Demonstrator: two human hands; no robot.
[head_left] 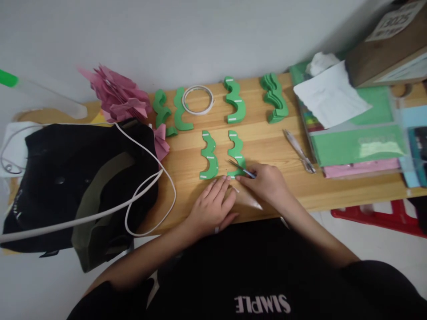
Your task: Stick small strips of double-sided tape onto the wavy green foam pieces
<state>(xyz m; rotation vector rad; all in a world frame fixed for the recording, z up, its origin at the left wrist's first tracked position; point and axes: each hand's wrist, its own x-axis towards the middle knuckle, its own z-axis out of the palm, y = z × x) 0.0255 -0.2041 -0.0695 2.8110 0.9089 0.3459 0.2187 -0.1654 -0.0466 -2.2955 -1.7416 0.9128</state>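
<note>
Two wavy green paper pieces (209, 155) with short white strips lie side by side near the table's front. My right hand (268, 182) is closed around a slim pointed tool (245, 171) with a bluish handle. The tool's dark tip reaches over the right-hand green piece (237, 146); its exact kind is unclear. My left hand (213, 204) rests flat with fingers stretched out, fingertips by the lower end of that piece. A small white strip (235, 189) and a clear shiny sheet (251, 200) lie between my hands.
Stacked green pieces (275, 100) and a tape roll (211, 106) sit along the back. A metallic slim tool (298, 151) lies right, beside green packets (360, 144) and a cardboard box (387, 58). Pink folded paper (120, 95), a black bag (66, 186) and a white cable (100, 219) occupy the left.
</note>
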